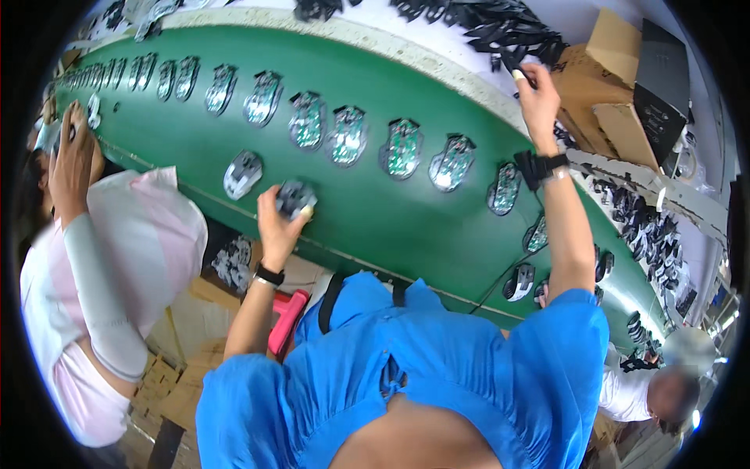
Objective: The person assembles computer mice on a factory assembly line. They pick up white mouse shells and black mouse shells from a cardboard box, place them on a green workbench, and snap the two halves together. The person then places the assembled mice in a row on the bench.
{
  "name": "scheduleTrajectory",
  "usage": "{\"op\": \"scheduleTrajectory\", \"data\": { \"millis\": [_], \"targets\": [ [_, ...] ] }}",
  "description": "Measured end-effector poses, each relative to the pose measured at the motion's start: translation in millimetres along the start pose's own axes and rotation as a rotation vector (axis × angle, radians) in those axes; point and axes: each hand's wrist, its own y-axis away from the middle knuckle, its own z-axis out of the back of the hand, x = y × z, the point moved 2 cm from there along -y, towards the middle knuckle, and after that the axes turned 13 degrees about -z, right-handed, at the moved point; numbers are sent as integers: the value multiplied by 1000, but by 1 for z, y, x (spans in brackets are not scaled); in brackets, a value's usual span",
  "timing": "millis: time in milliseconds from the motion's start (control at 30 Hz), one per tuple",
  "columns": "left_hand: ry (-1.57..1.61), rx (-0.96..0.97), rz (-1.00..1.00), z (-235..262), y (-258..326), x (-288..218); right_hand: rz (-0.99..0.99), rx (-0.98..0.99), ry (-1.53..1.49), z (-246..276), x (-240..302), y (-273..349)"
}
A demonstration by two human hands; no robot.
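Fingers of the left hand (pixel 280 223) clasp a grey mouse shell (pixel 295 197) at the green conveyor belt's (pixel 375 227) near edge, about seven o'clock. Right hand (pixel 539 98), at one o'clock, pinches black parts (pixel 508 35) from the far pile, supplying assembly.

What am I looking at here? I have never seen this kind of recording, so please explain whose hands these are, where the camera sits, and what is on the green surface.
There is no machine: a person in a blue top wears a fisheye camera on the head, looking down, so straight edges bend. The green conveyor belt carries a row of open computer mouse bases with green circuit boards. The left hand holds a dark grey mouse part at the belt's near edge, beside a grey mouse shell. The right hand reaches across to a pile of small black parts. A co-worker in pink stands at the left; another person's head shows at lower right.
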Motion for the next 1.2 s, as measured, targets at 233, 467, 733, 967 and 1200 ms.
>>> {"op": "scheduleTrajectory", "data": {
  "millis": [233, 467, 733, 967, 1200],
  "targets": [
    [1200, -62, 407, -19, -32, -119, -907, 620, -1320, -7, 89, 190],
    [1312, -55, 340, -29, -22, -175, -796, 502, -1246, 45, 168, 259],
    [1299, 24, 268, -13, -5, -190, -515, 460, -778, 64, 174, 271],
    [1300, 210, 315, 5, -5, -198, -520, 587, -812, 71, 173, 266],
    [1002, 262, -137, 30, 20, -202, -601, 523, -1166, 68, 186, 275]
  ]
}}
